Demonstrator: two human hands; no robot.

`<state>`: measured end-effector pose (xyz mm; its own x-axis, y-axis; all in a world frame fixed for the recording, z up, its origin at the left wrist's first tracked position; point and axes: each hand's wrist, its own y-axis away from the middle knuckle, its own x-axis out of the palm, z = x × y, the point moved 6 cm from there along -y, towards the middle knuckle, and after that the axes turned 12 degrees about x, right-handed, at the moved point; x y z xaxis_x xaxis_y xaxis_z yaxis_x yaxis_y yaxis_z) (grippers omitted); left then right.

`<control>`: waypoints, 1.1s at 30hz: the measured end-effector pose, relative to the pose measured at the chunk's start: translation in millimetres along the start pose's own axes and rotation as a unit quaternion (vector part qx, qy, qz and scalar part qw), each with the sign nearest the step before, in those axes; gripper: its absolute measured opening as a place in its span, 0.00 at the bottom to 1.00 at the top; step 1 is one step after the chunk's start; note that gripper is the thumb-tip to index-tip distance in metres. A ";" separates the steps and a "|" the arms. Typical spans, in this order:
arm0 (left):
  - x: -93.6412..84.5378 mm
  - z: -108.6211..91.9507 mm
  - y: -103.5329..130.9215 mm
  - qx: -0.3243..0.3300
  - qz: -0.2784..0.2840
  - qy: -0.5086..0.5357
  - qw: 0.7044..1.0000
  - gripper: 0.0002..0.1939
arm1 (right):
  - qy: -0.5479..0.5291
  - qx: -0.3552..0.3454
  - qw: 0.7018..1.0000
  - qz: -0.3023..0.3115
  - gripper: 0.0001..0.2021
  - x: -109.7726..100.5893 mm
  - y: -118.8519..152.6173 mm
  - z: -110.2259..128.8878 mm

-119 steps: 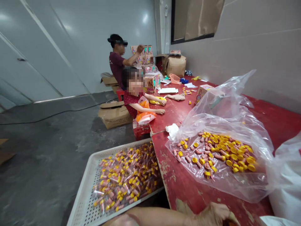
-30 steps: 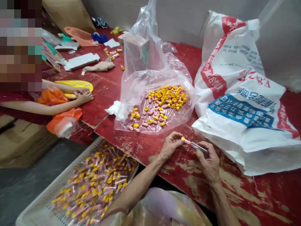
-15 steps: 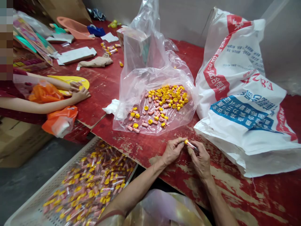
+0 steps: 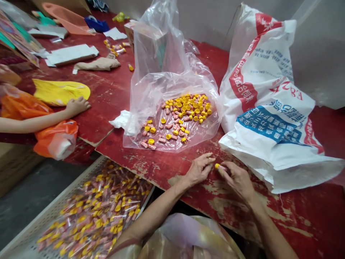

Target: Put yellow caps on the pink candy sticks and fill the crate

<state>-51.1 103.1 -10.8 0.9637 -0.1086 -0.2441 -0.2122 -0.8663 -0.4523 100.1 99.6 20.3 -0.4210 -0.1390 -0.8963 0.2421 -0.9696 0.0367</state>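
Observation:
A small clear tube with a yellow cap point(image 4: 217, 166) is pinched in my right hand point(image 4: 238, 180), its pinkish contents partly covered by my fingers. Just left of it, my left hand point(image 4: 199, 169) is held over the red table, fingers stretched toward the cap but apart from it, with nothing visible in them. Beyond both hands lies an open clear plastic bag point(image 4: 194, 138). On it are many pink patterned pieces with yellow caps point(image 4: 188, 106), piled at the back and scattered toward the front.
Below the table edge at left, a white perforated crate point(image 4: 29, 226) holds many capped tubes. A large white printed sack point(image 4: 269, 151) stands at right. Another person's hand point(image 4: 78, 106) rests by a yellow sheet point(image 4: 59, 91) and an orange bag point(image 4: 58, 138). The red table point(image 4: 167, 171) is worn.
My left hand has come off the tube, and my right hand has drawn it slightly to the right. The view has shifted a little. One of the other person's hands has left the yellow sheet.

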 end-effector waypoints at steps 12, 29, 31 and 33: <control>-3.9 5.6 2.7 -0.083 -0.067 0.014 0.994 0.15 | 0.210 0.029 0.954 0.210 0.09 3.5 43.3 -42.7; 4.2 21.5 -1.1 -0.072 0.011 0.031 0.997 0.19 | -0.106 -0.006 0.993 -0.055 0.11 16.6 0.1 4.3; 3.2 20.3 -1.4 -0.066 0.031 0.022 0.997 0.19 | -0.138 -0.020 0.983 -0.117 0.16 22.9 11.7 24.1; 1.9 18.5 -1.3 -0.078 0.037 0.029 0.996 0.19 | -0.104 -0.037 0.982 -0.153 0.22 27.1 25.4 41.0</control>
<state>-52.0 113.0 -26.6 0.9551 -0.1982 -0.2203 -0.2590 -0.9195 -0.2958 59.0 63.0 15.0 -0.6510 0.1115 -0.7508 0.1353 -0.9563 -0.2593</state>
